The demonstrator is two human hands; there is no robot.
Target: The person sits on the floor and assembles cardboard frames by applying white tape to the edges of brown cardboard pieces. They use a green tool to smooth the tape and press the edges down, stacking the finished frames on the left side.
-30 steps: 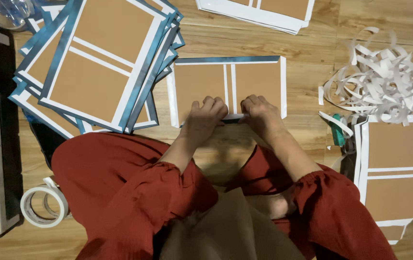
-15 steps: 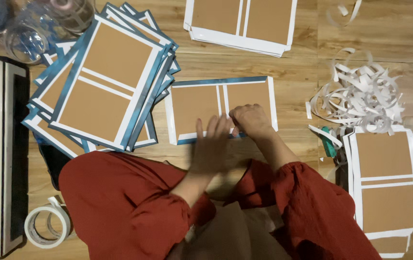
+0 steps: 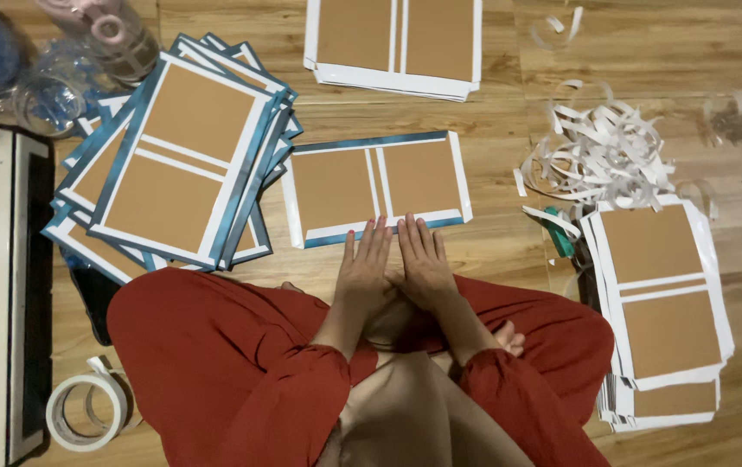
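Now: your left hand and right hand lie flat side by side, fingers straight and together, gripping nothing. Fingertips rest on near blue edge of brown cardboard panel with white-and-blue border, flat on wooden floor; rest of panel lies beyond fingertips.
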